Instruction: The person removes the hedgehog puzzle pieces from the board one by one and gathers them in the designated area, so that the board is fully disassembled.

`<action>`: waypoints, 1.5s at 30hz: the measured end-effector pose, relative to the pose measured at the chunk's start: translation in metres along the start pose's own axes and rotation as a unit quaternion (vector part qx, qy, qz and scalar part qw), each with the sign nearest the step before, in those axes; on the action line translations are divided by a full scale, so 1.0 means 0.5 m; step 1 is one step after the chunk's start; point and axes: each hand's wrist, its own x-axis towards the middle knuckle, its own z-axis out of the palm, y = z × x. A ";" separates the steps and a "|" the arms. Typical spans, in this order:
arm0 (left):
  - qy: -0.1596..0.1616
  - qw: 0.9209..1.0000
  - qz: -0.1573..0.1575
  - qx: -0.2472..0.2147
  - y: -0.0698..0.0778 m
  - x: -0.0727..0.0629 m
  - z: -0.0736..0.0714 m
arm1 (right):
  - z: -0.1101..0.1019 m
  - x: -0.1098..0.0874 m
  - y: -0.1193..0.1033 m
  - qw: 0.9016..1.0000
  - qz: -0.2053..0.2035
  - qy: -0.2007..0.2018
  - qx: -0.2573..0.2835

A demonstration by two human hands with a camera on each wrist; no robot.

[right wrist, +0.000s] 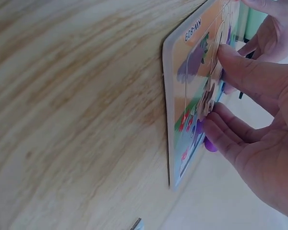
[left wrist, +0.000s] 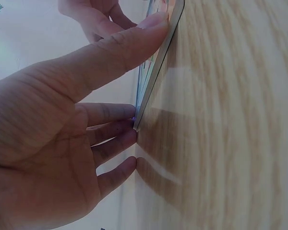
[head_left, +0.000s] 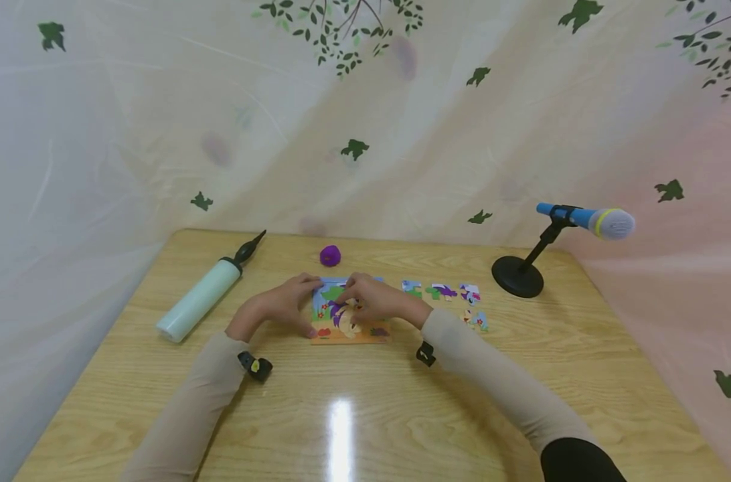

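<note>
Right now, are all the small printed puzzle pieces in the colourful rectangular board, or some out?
Some are out: the head view shows small printed puzzle pieces lying on the light wooden table, apart from the colourful rectangular board.

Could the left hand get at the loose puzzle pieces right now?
Probably not easily. The left hand touches the left edge of the puzzle board; the loose pieces lie past the board's right side, and the right hand is in between, so reaching would likely mean going around or over it.
</note>
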 end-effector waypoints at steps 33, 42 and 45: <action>-0.001 1.000 0.000 -0.023 -0.005 0.003 0.001 | -0.012 0.001 -0.022 1.000 0.007 -0.005 -0.013; -0.003 1.000 -0.004 -0.018 -0.006 0.004 0.002 | -0.003 -0.008 -0.021 1.000 0.009 0.014 -0.011; -0.002 1.000 -0.003 -0.014 -0.007 0.004 0.002 | -0.005 -0.011 -0.024 1.000 0.016 0.019 -0.005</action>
